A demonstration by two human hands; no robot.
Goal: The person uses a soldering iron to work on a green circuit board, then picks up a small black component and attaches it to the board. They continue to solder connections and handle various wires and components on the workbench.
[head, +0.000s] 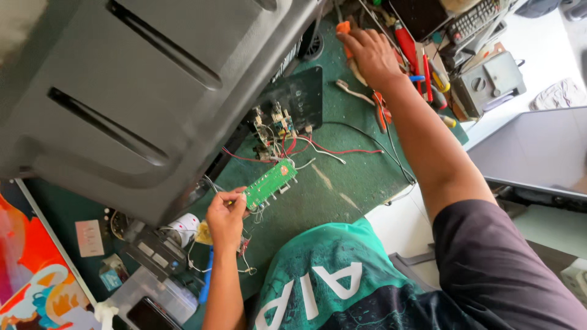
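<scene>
Hidden and cut-off bits
Your right hand (371, 56) covers whatever its fingers touch; the grey panel (140, 91) hides the desk (342, 183) beneath and runs off the frame's top.

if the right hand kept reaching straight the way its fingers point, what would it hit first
Most likely the orange-handled tool: the right hand points toward the far-left end of the tool pile, and its fingertips already look to be at that handle. Whether they touch it is hard to tell from this view.

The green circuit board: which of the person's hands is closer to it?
Left. The left hand pinches one end of the green circuit board. The right hand is stretched far across the bench, resting among the tools well beyond the board.
</scene>
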